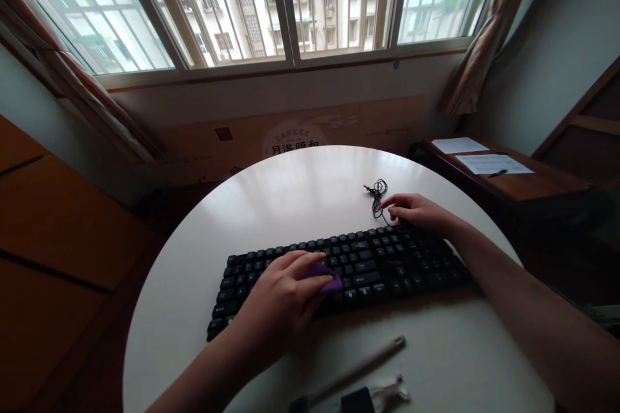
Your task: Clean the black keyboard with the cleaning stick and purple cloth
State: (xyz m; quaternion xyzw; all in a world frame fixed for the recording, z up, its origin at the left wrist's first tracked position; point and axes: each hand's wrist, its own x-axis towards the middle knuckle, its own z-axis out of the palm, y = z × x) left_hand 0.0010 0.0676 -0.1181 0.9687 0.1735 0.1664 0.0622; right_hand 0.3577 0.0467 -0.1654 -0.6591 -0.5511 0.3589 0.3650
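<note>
A black keyboard (367,265) lies slightly tilted across the white round table (271,206). My left hand (285,284) is over its left-middle keys, fingers closed on a small purple cloth (333,282) that touches the keys; most of the cloth is hidden under the hand. At the keyboard's back edge, right of the middle, my right hand (419,213) rests with fingers apart and lightly bent, pointing left. Just beyond those fingertips is the thin black cable (378,192), gathered in loops with its plug end on the table.
Close to the table's front lie a long grey stick-like tool (358,368) and a dark block (357,400) beside crumpled clear plastic (394,390). A brown side table (547,187) at right carries papers (494,164) and a pen (498,173). A barred window (290,6) is behind.
</note>
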